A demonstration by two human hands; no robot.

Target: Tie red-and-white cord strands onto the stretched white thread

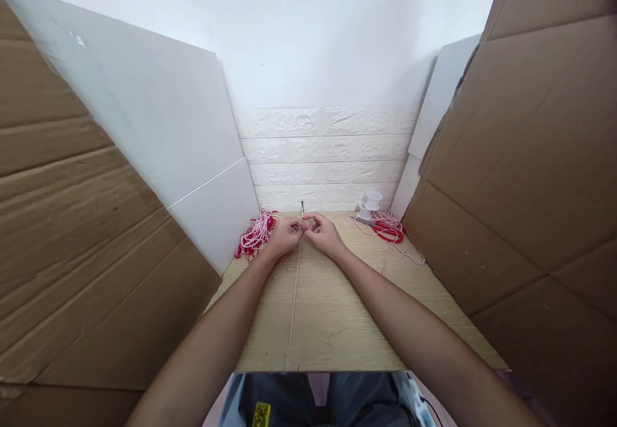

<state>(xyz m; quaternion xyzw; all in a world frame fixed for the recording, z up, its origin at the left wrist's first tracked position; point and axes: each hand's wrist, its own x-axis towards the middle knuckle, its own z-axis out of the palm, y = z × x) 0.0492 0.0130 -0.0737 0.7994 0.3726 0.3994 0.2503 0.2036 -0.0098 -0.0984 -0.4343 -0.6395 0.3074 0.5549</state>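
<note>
Both my hands meet at the far middle of the wooden tabletop (332, 324). My left hand (285, 235) and my right hand (324, 233) are pinched together, fingertips touching, on a thin pale cord (293, 305) that runs from my fingers straight back toward me along the table. A small dark pin or nail (302, 206) stands just beyond my fingers by the wall. What exactly sits between the fingertips is too small to make out.
A heap of pink and red corded pieces (255, 235) lies left of my hands. Red scissors (388, 231), loose pink cord and two white spools (370, 205) lie at the right. Cardboard sheets (530, 176) and white panels (159, 125) wall both sides.
</note>
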